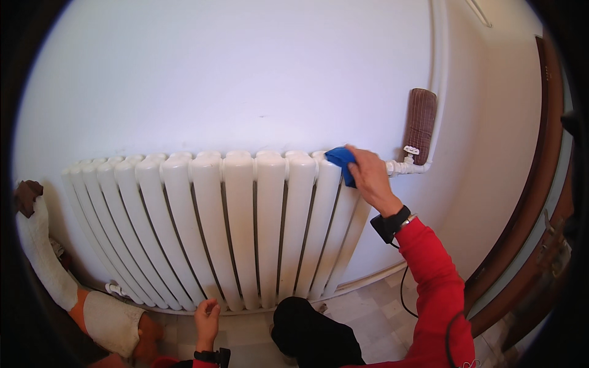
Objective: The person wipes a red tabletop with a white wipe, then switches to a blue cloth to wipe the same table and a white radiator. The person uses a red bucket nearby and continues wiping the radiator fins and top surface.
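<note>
A white sectional radiator (239,221) stands against the wall in front of me. My right hand (370,179) presses a folded blue cloth (341,158) onto the top of its right end. Part of the cloth is hidden under the fingers. Low down, my left hand (207,319) hovers near the foot of the radiator with its fingers curled; no object shows in it. Both wrists wear black bands with small devices, and a cable hangs from the right one.
Right of the radiator are a white valve (411,151), a pipe (416,169) and a brown striped cushion-like roll (421,122). A brown door frame (520,234) curves at far right. Cloth-covered furniture (110,322) stands at lower left. My dark-clad leg (313,333) is below.
</note>
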Motion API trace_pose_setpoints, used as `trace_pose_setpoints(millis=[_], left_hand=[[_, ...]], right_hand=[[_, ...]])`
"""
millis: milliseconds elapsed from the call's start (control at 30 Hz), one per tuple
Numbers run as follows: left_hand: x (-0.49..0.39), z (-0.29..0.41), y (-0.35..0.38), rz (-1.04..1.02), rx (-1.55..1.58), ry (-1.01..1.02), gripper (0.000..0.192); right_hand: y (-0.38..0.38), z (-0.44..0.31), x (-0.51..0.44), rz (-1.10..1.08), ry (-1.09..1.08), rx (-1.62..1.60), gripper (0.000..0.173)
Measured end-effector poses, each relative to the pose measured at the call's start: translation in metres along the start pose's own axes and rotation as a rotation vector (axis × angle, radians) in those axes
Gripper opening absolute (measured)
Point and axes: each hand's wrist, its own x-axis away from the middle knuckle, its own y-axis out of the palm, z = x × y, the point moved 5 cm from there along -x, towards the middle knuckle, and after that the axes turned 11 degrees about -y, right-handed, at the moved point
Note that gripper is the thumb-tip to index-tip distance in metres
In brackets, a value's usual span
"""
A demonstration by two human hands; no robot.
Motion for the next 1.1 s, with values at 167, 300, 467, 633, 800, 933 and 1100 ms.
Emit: trace_pose_setpoints(millis=[167, 300, 467, 633, 800, 933, 1100], left_hand=[[0.007, -0.001, 0.003, -0.011, -0.028, 0.020, 0.020], [0.008, -0.003, 0.002, -0.018, -0.070, 0.001, 0.019], [0.012, 0.000, 0.003, -0.039, -0.279, 0.033, 0.021], [0.017, 0.009, 0.004, -0.060, -0.378, 0.042, 0.024], [0.015, 0.009, 0.009, -0.086, -0.407, 0.079, 0.024], [0.016, 0.004, 0.011, -0.118, -0.403, 0.114, 0.025], [0.017, -0.002, 0.014, -0.120, -0.421, 0.090, 0.024]], right_hand=[[0.021, 0.036, 0.000, -0.167, 0.018, -0.130, 0.037], [0.029, 0.064, -0.012, -0.264, 0.188, -0.294, 0.036], [0.035, 0.088, -0.023, -0.359, 0.352, -0.116, 0.043], [0.022, 0.066, -0.001, -0.181, 0.336, -0.109, 0.040], [0.008, 0.058, 0.016, -0.003, 0.181, -0.101, 0.033], [0.009, 0.105, 0.011, -0.151, 0.309, 0.071, 0.032], [0.025, 0.135, -0.002, -0.172, 0.332, -0.032, 0.034]])
